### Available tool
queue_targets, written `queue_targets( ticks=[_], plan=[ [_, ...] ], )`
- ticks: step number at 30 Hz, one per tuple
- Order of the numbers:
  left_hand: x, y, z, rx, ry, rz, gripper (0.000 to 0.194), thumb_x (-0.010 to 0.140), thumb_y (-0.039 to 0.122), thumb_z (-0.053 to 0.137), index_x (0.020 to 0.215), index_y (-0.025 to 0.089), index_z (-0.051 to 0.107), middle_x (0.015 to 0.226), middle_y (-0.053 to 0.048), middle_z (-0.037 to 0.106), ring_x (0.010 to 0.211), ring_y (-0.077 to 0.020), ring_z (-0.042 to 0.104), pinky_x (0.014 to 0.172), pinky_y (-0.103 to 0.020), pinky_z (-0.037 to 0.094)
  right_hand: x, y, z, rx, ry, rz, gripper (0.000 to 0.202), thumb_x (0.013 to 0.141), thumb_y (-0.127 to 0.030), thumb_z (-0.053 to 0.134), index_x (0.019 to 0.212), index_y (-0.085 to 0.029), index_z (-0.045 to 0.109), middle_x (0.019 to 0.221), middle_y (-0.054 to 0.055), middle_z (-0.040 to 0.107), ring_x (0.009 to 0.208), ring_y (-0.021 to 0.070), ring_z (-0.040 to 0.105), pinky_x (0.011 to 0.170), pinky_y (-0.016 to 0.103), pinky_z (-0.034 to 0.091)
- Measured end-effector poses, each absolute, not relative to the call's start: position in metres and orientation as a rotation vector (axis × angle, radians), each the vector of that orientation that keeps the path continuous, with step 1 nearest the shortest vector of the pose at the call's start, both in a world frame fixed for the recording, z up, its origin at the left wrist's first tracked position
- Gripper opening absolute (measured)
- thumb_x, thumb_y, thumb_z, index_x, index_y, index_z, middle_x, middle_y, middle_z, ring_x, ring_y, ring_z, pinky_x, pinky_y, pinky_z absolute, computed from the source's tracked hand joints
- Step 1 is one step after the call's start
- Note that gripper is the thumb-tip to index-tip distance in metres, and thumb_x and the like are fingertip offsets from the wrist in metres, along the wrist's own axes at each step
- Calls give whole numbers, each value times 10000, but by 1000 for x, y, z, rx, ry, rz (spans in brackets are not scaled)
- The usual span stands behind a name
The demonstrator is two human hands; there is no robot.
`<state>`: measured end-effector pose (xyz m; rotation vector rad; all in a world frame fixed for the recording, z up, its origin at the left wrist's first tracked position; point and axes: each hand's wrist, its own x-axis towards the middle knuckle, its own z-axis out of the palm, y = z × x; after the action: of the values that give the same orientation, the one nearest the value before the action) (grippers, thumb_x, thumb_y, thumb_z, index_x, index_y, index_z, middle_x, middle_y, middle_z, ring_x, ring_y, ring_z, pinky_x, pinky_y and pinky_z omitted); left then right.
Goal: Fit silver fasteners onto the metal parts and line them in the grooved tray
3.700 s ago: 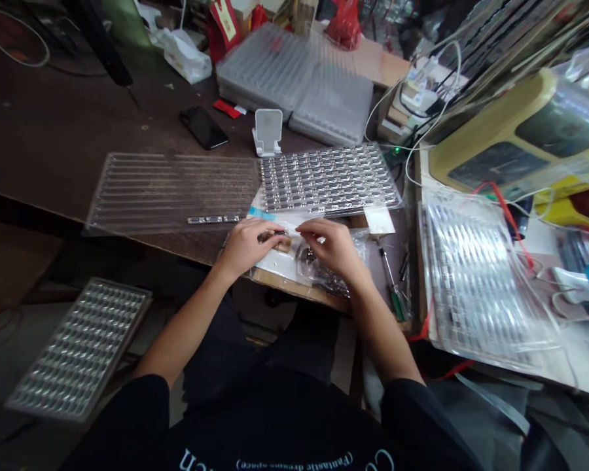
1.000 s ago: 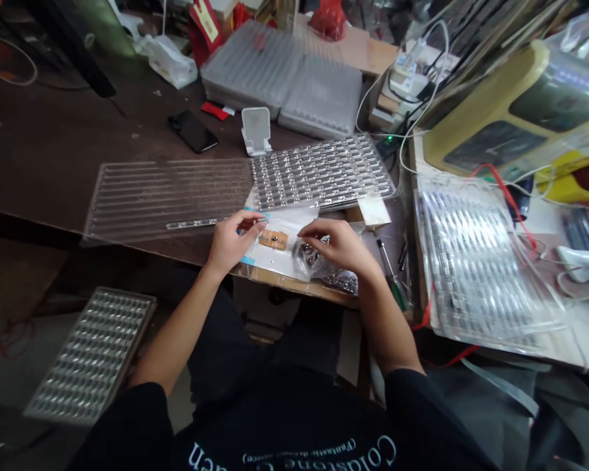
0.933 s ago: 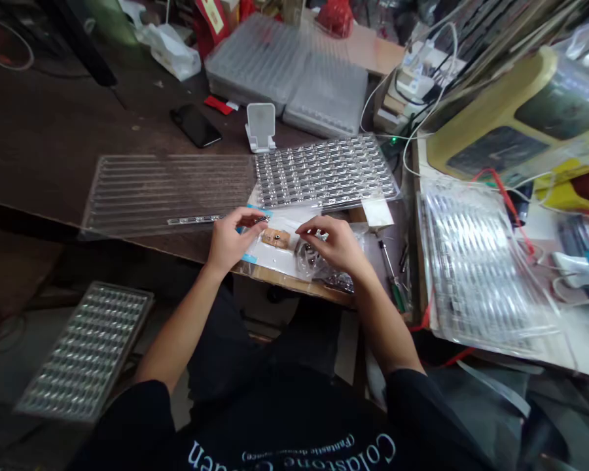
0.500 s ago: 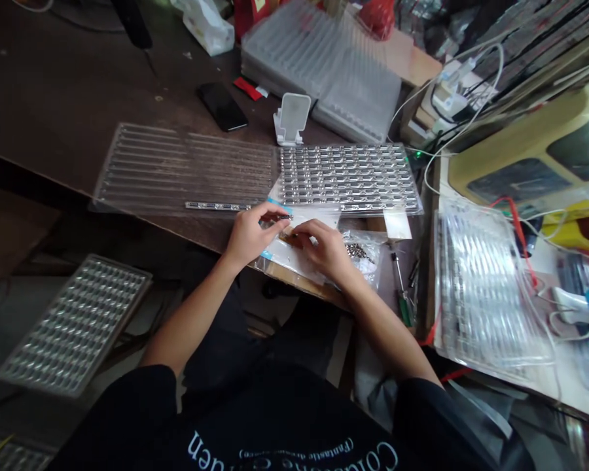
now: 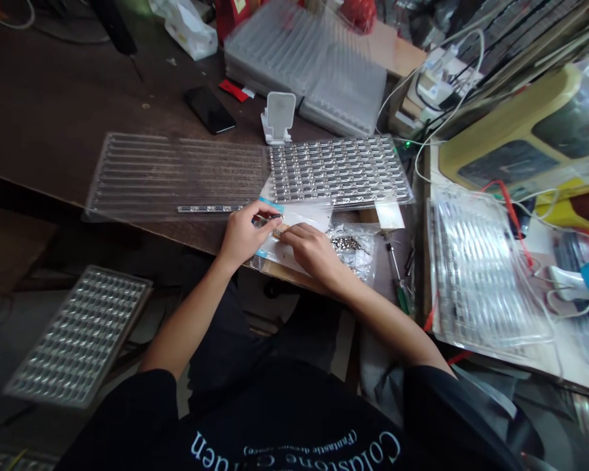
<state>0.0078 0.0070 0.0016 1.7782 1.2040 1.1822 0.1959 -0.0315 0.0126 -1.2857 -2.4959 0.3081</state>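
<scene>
My left hand (image 5: 240, 237) pinches a small dark connector-like piece (image 5: 275, 216) between thumb and fingertips. Close beside it, my right hand (image 5: 313, 252) has its fingers bent together at the same spot. What they hold, if anything, is hidden. Under both hands lies a white sheet with blue tape (image 5: 262, 253) at the table's front edge. From behind my left hand a narrow strip of connectors (image 5: 209, 209) runs left along the front of a clear ribbed tray (image 5: 142, 170). A tray filled with rows of metal connectors (image 5: 338, 170) adjoins it on the right.
A plastic bag of small metal parts (image 5: 348, 245) lies right of my right hand, near a green-handled screwdriver (image 5: 401, 291). Behind the trays are a phone (image 5: 210, 110), a white stand (image 5: 279, 118) and stacked clear trays (image 5: 275, 49). Another filled tray (image 5: 81, 333) sits lower left.
My right hand has turned slightly, its fingers now lower and closer to my left hand's fingertips. The left hand keeps its pinch. The whole view has shifted a little.
</scene>
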Motion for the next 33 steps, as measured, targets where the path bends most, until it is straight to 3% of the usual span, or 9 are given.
queue_targets(
  ticks=[8,13,17,22,25,33],
  plan=[
    [8,7,2,1870,1212,1108,106,850,271,737,921,195,757,915,-32,778,836,-183,705,796,-285,536,217,-20,27,-1138,-2136,810,243,933,-132,561,1024,-218,769,1145,63,767,1065,205,712,951,338,535],
    [8,7,1,1934,1150,1014,123,810,305,798,878,205,778,919,-36,786,850,-201,711,796,-298,534,266,-28,60,-1559,-2134,796,178,863,-155,625,914,-192,791,873,42,785,814,195,726,777,316,520],
    [10,7,2,1987,1145,952,85,811,281,787,862,213,783,919,-32,792,856,-209,719,814,-317,532,281,-33,59,-1822,-2251,784,207,757,-227,762,962,-204,779,873,42,776,776,210,696,685,317,471],
    [10,7,2,2073,1179,908,95,814,307,780,861,225,783,922,-33,792,865,-222,718,829,-344,537,272,-34,44,-1720,-2346,740,143,753,-112,703,839,-212,759,776,23,741,667,169,627,610,300,392],
    [10,7,1,2096,1163,910,90,825,307,770,860,225,777,927,-36,792,864,-223,716,821,-350,542,272,-35,42,-1654,-2364,751,220,753,-46,635,819,-206,772,769,24,752,665,157,627,624,298,389],
    [11,5,1,2103,1132,930,75,824,294,774,857,226,777,922,-41,789,888,-231,712,872,-362,540,276,-35,59,-1458,-2252,798,242,767,-76,603,904,-184,771,830,28,740,722,160,648,694,307,469]
  ],
)
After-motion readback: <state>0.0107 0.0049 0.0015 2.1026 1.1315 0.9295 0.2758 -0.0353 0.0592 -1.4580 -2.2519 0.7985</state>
